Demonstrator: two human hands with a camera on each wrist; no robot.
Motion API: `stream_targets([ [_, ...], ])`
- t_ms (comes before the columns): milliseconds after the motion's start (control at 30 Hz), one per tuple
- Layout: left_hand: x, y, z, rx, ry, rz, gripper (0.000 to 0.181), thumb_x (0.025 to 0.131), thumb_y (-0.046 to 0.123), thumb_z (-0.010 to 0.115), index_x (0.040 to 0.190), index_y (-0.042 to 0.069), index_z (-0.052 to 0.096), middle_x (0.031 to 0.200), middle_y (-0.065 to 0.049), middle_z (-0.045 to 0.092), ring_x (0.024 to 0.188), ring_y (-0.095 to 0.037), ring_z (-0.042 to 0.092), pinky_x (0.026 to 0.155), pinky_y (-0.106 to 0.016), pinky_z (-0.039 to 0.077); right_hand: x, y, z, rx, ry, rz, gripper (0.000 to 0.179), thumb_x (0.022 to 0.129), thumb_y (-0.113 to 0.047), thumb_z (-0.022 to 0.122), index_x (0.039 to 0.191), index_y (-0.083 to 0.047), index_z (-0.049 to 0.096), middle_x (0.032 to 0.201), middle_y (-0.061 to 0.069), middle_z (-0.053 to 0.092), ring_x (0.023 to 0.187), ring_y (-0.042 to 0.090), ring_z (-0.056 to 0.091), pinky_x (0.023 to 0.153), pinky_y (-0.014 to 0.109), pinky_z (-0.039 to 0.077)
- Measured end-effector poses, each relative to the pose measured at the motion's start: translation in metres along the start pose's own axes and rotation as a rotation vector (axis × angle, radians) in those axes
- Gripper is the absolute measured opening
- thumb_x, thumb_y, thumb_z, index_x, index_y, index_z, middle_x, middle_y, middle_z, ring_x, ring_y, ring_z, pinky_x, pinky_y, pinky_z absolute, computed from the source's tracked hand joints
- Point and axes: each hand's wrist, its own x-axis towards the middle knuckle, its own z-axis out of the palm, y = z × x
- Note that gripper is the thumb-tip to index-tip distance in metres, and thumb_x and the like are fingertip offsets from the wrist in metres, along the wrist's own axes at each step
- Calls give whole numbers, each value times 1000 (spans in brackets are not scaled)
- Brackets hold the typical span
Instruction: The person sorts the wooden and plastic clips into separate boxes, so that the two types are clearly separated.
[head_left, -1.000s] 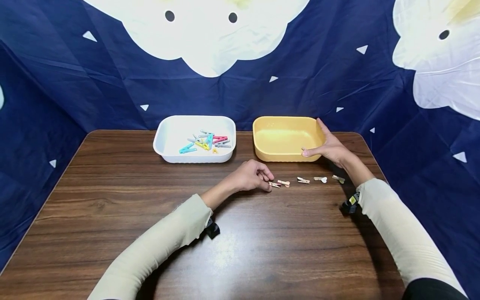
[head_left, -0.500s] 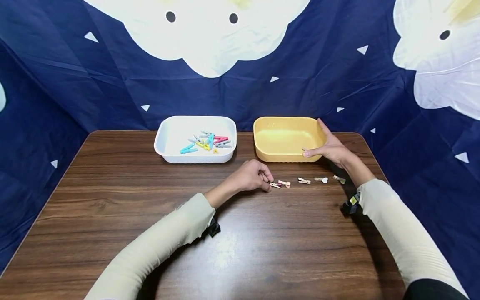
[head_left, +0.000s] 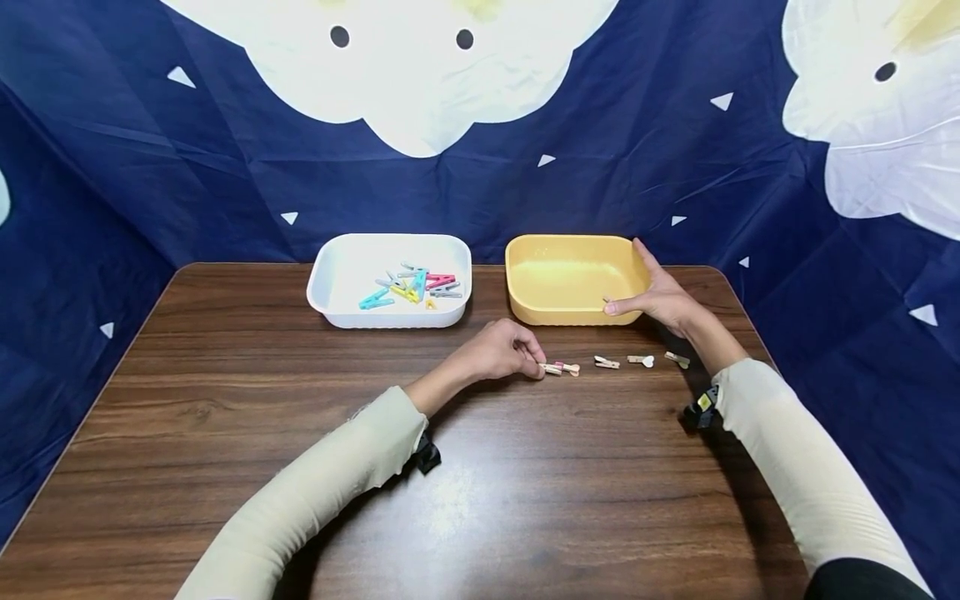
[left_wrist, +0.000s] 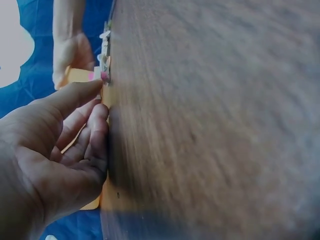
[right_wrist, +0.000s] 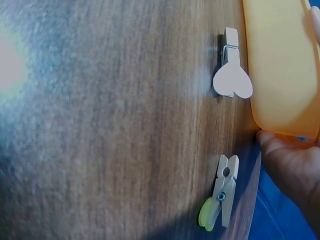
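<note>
Head: left hand pinches clothespin; right hand grips yellow tub.

Yellow tub, white-hearted peg, dark-streaked brown table

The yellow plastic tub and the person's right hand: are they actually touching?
Touching. The head view shows it: the right hand holds the right end of the yellow plastic tub, its thumb lying across the front rim.
</note>
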Motion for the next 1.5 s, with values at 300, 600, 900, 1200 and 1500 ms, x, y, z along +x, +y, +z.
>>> stream_targets([
  [300, 3, -1, 0, -70, 16, 12, 9, 90, 8, 92, 98, 8, 87, 81, 6, 78, 77, -4, 64, 73, -20, 49, 0, 1, 2, 17, -3, 0, 153, 85, -2, 97, 180, -36, -18, 191, 3, -14, 175, 24, 6, 145, 47, 9],
  [600, 4, 7, -1, -72, 25, 33, 8, 95, 12, 91, 102, 8, 88, 86, 2, 82, 76, -5, 66, 68, -20, 52, 1, 1, 0, 4, 0, -8, 153, 85, -3, 97, 181, -36, -17, 192, 5, -13, 176, 28, 6, 145, 48, 9],
  [900, 5, 21, 0, -103, 54, 77, 8, 96, 11, 89, 104, 9, 87, 91, -2, 84, 79, -21, 76, 66, -31, 63, -3, 3, 3, 0, 11, -21, 151, 85, -3, 97, 182, -34, -15, 192, 5, -7, 176, 28, 10, 145, 47, 9],
  [1200, 9, 32, -7, -99, 117, 136, 8, 97, 14, 90, 104, 11, 87, 94, -1, 84, 87, -8, 72, 83, -23, 57, 1, -1, 2, -3, 12, -33, 151, 85, -4, 97, 182, -33, -16, 192, 7, -5, 174, 30, 16, 145, 48, 12],
  [1500, 16, 46, -10, -181, 143, 170, 8, 96, 10, 89, 103, 8, 87, 90, 1, 83, 86, -8, 70, 81, -22, 55, -2, -2, 3, 5, 18, -25, 150, 86, -2, 95, 181, -30, -17, 192, 9, -4, 173, 32, 20, 145, 48, 14],
])
